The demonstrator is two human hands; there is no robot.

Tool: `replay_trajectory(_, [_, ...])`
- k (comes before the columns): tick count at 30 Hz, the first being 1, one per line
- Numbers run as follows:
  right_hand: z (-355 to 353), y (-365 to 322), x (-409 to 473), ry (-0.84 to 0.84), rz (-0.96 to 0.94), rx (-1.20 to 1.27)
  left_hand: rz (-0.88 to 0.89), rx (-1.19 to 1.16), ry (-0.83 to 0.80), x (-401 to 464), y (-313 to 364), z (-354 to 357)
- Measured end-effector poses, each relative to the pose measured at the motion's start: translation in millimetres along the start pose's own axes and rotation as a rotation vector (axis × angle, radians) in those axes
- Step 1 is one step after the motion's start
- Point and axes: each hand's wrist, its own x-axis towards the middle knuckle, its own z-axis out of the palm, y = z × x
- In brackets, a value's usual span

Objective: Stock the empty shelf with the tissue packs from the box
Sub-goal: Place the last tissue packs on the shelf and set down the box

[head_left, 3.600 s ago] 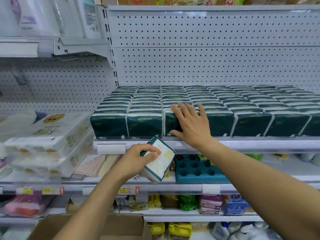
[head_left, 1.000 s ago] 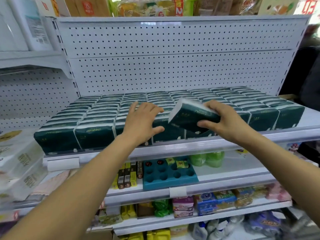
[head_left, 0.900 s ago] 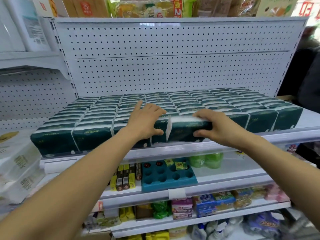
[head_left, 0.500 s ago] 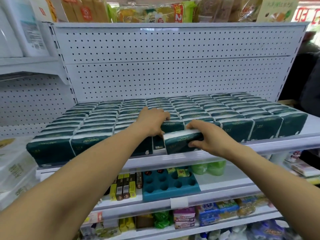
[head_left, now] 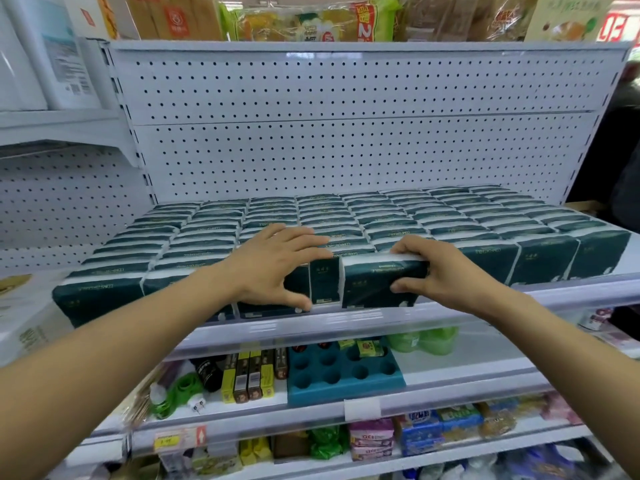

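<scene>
Dark green tissue packs (head_left: 381, 216) with white edges fill the white shelf (head_left: 519, 296) in several rows from back to front. My right hand (head_left: 440, 271) grips one tissue pack (head_left: 374, 285) standing upright at the shelf's front edge, thumb on its face and fingers over its top. My left hand (head_left: 277, 268) is clasped on the neighbouring front pack (head_left: 294, 289) just to the left, fingers on top and thumb low on its face. A narrow pack face (head_left: 323, 284) shows between the two hands. The box is out of view.
A white pegboard wall (head_left: 346, 133) rises behind the packs. Below, a shelf holds a teal tray with round holes (head_left: 346, 375), small yellow boxes (head_left: 249, 379) and green bottles (head_left: 422, 339). White paper-roll packs (head_left: 24, 323) sit at the left. Snack bags (head_left: 311, 19) line the top.
My left hand passed the pack to my right hand. The right hand lowered it from a tilt above the rows into the front row, upright, while the left hand held the neighbouring packs.
</scene>
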Motion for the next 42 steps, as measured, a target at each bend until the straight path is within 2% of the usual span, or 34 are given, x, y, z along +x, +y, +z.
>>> replay_trajectory(4, [18, -11, 19, -0.053, -0.036, -0.126, -0.124, -0.038, 0.012, -6, -4, 9])
replay_trajectory(8, [31, -19, 32, 0.059, -0.12, -0.532, -0.22, -0.108, 0.007, -12, -3, 12])
replay_trajectory(11, [40, -20, 33, 0.097, -0.185, -0.701, -0.26, -0.12, -0.015, -14, -3, 16])
replay_trajectory(16, [51, -16, 31, 0.251, -0.282, -0.804, -0.282, -0.146, -0.01, -16, 2, 18])
replay_trajectory(20, [66, -16, 30, 0.177, -0.372, -0.868, -0.292, -0.142, -0.002, -15, 3, 20])
replay_trajectory(26, [78, -16, 38, 0.133, -0.282, -0.912, -0.323, -0.049, -0.074, -15, 1, 25])
replay_trajectory(33, [88, -11, 48, 0.153, -0.239, -0.907, -0.331, -0.076, -0.067, -14, 1, 24])
replay_trajectory(38, [92, -8, 47, 0.16, -0.225, -0.921, -0.349, -0.108, 0.122, -6, 21, 17])
replay_trajectory(42, [94, -10, 49, 0.15, -0.194, -0.894, -0.386, -0.019, 0.123, 11, 33, 17])
